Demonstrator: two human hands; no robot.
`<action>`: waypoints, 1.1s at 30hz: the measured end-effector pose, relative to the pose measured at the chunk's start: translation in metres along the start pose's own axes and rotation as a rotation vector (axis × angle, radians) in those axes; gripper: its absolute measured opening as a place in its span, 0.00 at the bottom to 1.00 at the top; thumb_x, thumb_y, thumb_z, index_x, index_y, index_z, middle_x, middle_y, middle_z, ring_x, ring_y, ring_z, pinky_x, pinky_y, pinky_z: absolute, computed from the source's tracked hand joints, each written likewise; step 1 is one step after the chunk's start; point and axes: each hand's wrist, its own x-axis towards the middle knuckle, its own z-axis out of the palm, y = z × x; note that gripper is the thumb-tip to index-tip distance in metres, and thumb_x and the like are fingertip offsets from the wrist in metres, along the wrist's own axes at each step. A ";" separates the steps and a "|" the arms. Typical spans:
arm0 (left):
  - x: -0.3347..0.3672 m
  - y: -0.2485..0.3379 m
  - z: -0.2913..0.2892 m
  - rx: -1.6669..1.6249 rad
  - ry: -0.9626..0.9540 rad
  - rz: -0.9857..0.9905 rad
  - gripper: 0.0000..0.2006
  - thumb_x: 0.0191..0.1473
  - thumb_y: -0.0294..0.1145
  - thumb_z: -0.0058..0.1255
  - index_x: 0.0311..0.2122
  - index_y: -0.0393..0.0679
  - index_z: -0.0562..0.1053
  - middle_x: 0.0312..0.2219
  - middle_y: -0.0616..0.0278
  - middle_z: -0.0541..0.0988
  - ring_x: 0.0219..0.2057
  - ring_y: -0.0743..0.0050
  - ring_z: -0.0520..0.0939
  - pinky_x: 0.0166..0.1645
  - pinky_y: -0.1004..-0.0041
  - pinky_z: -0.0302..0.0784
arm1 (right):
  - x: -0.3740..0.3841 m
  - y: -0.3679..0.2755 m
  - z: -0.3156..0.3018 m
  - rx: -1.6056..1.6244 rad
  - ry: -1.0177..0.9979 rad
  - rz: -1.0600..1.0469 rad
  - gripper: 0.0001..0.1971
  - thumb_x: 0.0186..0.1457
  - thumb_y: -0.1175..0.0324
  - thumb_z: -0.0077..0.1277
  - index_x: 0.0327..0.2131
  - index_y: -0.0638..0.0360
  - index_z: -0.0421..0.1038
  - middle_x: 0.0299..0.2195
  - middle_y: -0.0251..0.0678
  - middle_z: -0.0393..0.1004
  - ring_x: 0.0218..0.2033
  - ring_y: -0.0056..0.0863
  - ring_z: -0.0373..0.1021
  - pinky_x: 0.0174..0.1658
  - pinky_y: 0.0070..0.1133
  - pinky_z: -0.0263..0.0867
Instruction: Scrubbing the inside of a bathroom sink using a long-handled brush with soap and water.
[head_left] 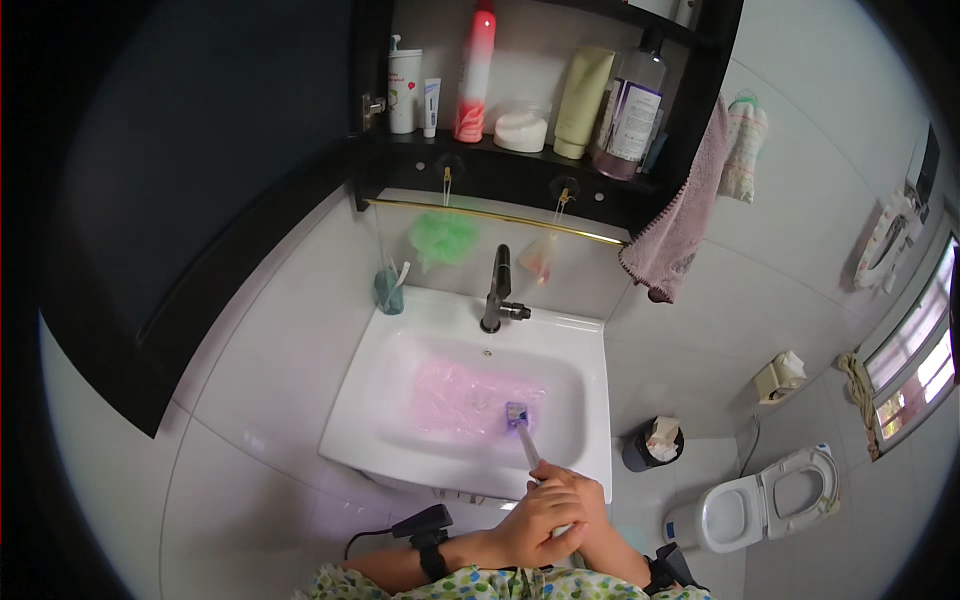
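Pink-tinted liquid (455, 398) covers the floor of the white washbasin (350, 425). Into it dips the purple head of a long-handled brush (517, 413), right of the basin's middle. The pale handle slants back toward me over the front rim. Both my hands are together at that end, just in front of the basin. My right hand (588, 503) is closed round the handle. My left hand (540, 525) lies against the right one, fingers curled; the overlap hides part of its hold. A dark tap (498, 290) stands behind the bowl.
Above the basin, an open black cabinet (500, 165) holds bottles and tubes; its door (230, 150) swings out left. A green bath puff (443, 238) hangs below. A cup (388, 293) stands on the back-left rim. At right are a bin (636, 455) and a toilet (730, 512).
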 end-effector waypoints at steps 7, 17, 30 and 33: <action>-0.004 -0.036 0.005 0.235 0.069 -0.007 0.05 0.50 0.25 0.47 0.25 0.36 0.69 0.23 0.53 0.72 0.28 0.52 0.73 0.38 0.60 0.66 | 0.024 0.041 0.052 0.243 0.130 -0.030 0.12 0.50 0.61 0.56 0.37 0.54 0.75 0.34 0.43 0.78 0.30 0.41 0.76 0.30 0.28 0.72; 0.018 -0.006 0.001 0.423 0.061 -0.258 0.07 0.49 0.24 0.47 0.21 0.38 0.70 0.18 0.56 0.72 0.22 0.59 0.73 0.32 0.67 0.65 | 0.050 0.025 0.022 0.435 -0.206 -0.246 0.13 0.47 0.60 0.52 0.36 0.53 0.73 0.34 0.44 0.78 0.28 0.40 0.76 0.28 0.30 0.71; 0.041 -0.040 0.009 0.119 -0.229 -0.006 0.05 0.46 0.28 0.48 0.22 0.42 0.70 0.20 0.63 0.72 0.23 0.62 0.71 0.33 0.68 0.62 | 0.037 0.055 -0.023 0.039 -0.117 -0.124 0.11 0.47 0.60 0.51 0.28 0.56 0.73 0.28 0.41 0.78 0.24 0.37 0.75 0.24 0.29 0.70; 0.026 -0.042 0.003 0.183 -0.191 -0.058 0.05 0.46 0.28 0.47 0.21 0.41 0.69 0.18 0.62 0.71 0.22 0.62 0.71 0.33 0.67 0.62 | 0.037 0.055 0.016 0.151 -0.073 -0.169 0.11 0.47 0.61 0.51 0.31 0.57 0.74 0.33 0.44 0.78 0.26 0.37 0.76 0.26 0.30 0.71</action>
